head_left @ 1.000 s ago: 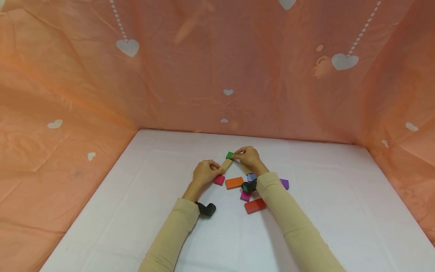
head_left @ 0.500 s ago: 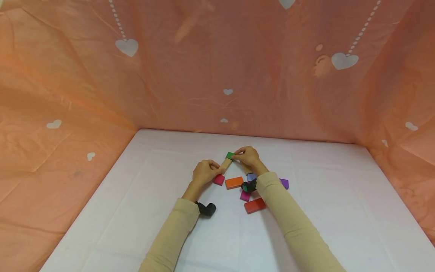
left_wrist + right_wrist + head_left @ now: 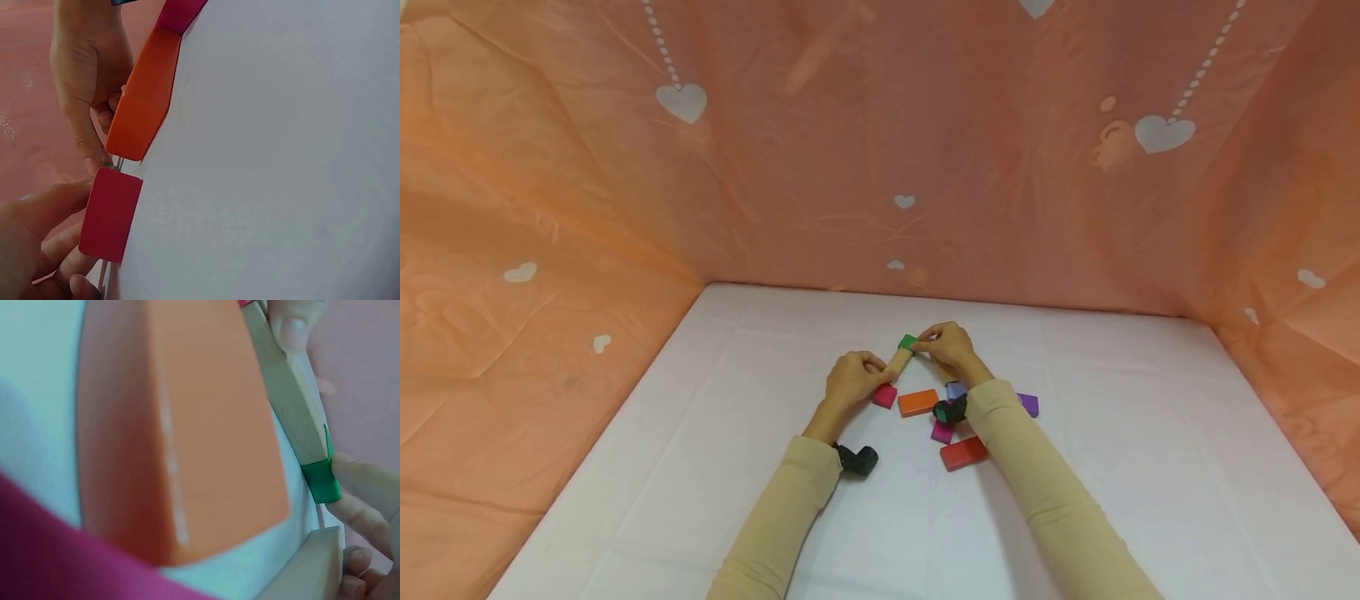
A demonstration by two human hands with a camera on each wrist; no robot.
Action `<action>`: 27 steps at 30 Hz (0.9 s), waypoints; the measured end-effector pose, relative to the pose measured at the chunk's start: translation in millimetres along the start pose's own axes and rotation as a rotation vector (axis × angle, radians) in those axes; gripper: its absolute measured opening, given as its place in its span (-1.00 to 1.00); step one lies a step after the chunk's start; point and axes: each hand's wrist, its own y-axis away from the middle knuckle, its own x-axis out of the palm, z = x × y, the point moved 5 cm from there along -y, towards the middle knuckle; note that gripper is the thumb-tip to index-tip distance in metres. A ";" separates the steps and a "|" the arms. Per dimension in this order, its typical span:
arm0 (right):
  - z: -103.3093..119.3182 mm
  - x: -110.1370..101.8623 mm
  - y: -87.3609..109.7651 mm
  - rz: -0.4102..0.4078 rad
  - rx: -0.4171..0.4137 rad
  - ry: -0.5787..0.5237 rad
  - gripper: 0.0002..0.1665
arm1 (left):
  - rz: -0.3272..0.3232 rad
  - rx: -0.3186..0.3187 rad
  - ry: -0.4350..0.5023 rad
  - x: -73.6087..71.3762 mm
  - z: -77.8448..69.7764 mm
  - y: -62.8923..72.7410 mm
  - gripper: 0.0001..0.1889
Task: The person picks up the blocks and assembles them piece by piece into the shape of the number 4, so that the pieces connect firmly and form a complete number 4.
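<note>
Near the back of the white table, my right hand [image 3: 949, 346] pinches a small green block [image 3: 907, 342] at the far end of a plain wooden block [image 3: 898, 364]. My left hand [image 3: 850, 379] holds the near end of that wooden block, its thumb on the edge in the right wrist view. A crimson block [image 3: 112, 215] lies right below the left fingers. Partly hidden under the right hand is a second plain wooden block [image 3: 309, 569]. An orange block [image 3: 917, 403] rests between the two arms.
Close to the right wrist lie a light blue block [image 3: 955, 390], a magenta block [image 3: 942, 432] and a red block [image 3: 963, 454]. A purple block [image 3: 1028, 405] shows beyond the right sleeve. Orange cloth with hearts [image 3: 904, 202] walls the table's back and sides.
</note>
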 end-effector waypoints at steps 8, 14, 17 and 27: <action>0.8 -1.1 -0.2 0.010 0.006 -0.028 -0.60 | -0.001 -0.012 0.006 -0.3 -1.0 0.0 -0.71; 1.2 -0.9 -0.4 0.025 0.011 -0.042 -0.58 | -0.006 -0.015 0.001 -0.7 -1.2 0.3 -0.71; 1.9 -0.9 -0.4 0.025 0.006 -0.035 -0.58 | -0.010 -0.014 0.003 -0.7 -1.8 0.9 -0.72; 1.2 0.5 -1.3 0.033 0.011 -0.042 -0.59 | -0.013 -0.014 -0.003 -1.5 -3.9 3.7 -0.71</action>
